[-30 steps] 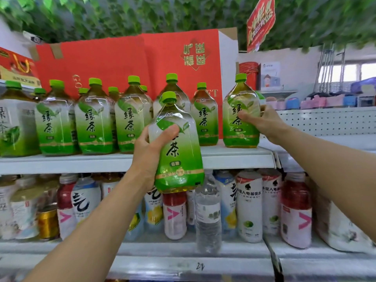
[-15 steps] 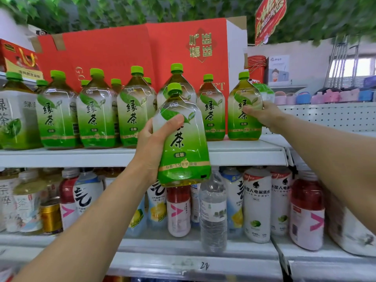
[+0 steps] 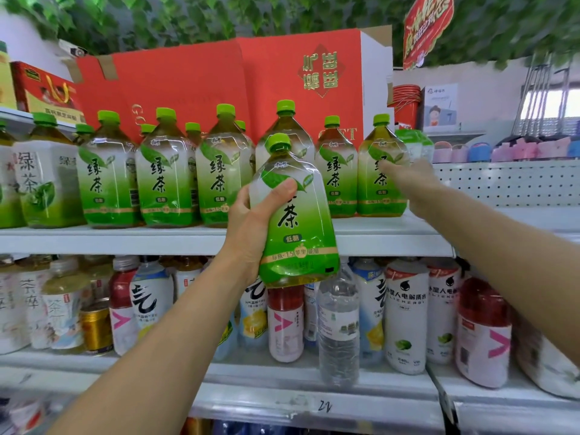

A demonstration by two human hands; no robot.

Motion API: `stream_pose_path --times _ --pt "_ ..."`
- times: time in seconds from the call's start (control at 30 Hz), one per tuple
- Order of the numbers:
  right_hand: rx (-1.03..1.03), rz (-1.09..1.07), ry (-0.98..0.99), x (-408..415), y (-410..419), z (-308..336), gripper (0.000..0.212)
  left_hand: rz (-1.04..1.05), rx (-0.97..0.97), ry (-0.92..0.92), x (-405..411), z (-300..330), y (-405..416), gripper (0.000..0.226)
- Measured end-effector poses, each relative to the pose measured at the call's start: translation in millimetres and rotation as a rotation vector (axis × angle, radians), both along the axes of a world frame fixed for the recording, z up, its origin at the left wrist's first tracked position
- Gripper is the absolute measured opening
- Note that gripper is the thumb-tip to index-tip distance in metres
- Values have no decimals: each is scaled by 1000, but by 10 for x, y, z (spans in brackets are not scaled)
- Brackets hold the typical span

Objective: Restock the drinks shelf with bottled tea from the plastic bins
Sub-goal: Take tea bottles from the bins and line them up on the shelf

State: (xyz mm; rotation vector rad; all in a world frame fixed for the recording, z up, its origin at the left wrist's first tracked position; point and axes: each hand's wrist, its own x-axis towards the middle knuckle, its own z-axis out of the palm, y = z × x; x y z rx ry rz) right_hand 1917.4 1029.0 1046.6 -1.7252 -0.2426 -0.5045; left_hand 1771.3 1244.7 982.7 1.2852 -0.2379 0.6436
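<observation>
Green-tea bottle is gripped upright by the left hand in front of the upper shelf, thumb curled across its label. Right hand, blurred, reaches the rightmost shelf bottle; whether its fingers grip it, I cannot tell.

Counts, top shelf: approx 12 green-capped, green-labelled plastic tea bottles, rear row partly hidden; 1 more held. 2 red cardboard cartons. Lower shelf: 1 clear water btl, 1 gold can.
</observation>
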Motion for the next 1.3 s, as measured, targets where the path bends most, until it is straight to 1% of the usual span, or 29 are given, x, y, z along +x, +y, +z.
stream_pose_path --times 0.03,0.1,0.13,0.2,0.23,0.27,0.3,0.33,0.37,0.4,0.43,0.47,0.5,0.57,0.6,0.63,0.67,0.73,0.8,0.9,1.0,1.1,1.17,1.3 --pt "40 -2 -104 -224 83 -34 71 6 10 -4 -15 -2 -4 68" --pt "9 168 -276 -724 231 -194 89 17 33 -24 -61 -14 -17 63" --pt "-39 280 -298 -953 292 -302 100 22 39 -47 -80 -22 -26 62" --pt "-138 444 -234 -1302 397 -485 116 29 32 -112 -122 -28 -65 65" --pt "-169 504 -189 -1395 433 -544 115 40 23 -144 -145 -14 -105 70" --pt "-173 558 -159 -1432 457 -579 110 62 30 -174 -167 11 -152 77" --pt "-145 595 -150 -1426 466 -590 98 98 63 -204 -181 46 -200 83" --pt "-106 606 -169 -1396 455 -577 84 136 115 -232 -185 99 -252 83" --pt "-64 591 -204 -1378 434 -547 75 157 177 -262 -196 172 -301 78" --pt "-25 563 -244 -1361 414 -511 72 165 229 -273 -209 260 -341 72" --pt "10 522 -282 -1348 401 -473 73 164 258 -275 -192 346 -354 72" --pt "40 469 -310 -1320 394 -437 78 168 273 -280 -145 423 -336 77" --pt "66 411 -322 -1283 388 -409 85 215 309 -290 -98 485 -308 79" --pt "112 317 -298 -1171 362 -367 94 458 483 -337 4 492 -209 66" --pt "128 295 -281 -1098 332 -355 94 610 614 -343 68 439 -137 62" --pt "137 281 -263 -1023 296 -350 93 746 753 -325 145 359 -67 63" --pt "139 268 -247 -954 262 -350 92 840 888 -292 224 266 -11 69" --pt "119 245 -222 -834 214 -360 93 919 1094 -224 378 89 66 89" --pt "65 221 -193 -732 194 -355 98 974 1182 -206 492 -3 101 106" --pt "-54 189 -148 -603 172 -303 116 1050 1168 -234 566 -24 104 113" --pt "-95 255 -118 -528 178 -262 131 1065 1149 -237 596 -36 100 112" --pt "-125 296 -79 -467 206 -236 140 1074 1143 -236 599 -43 99 111" --pt "-136 301 -63 -423 222 -228 144 1074 1137 -241 607 -51 100 110" --pt "-148 289 -42 -368 243 -226 140 1077 1130 -237 632 -57 112 110"
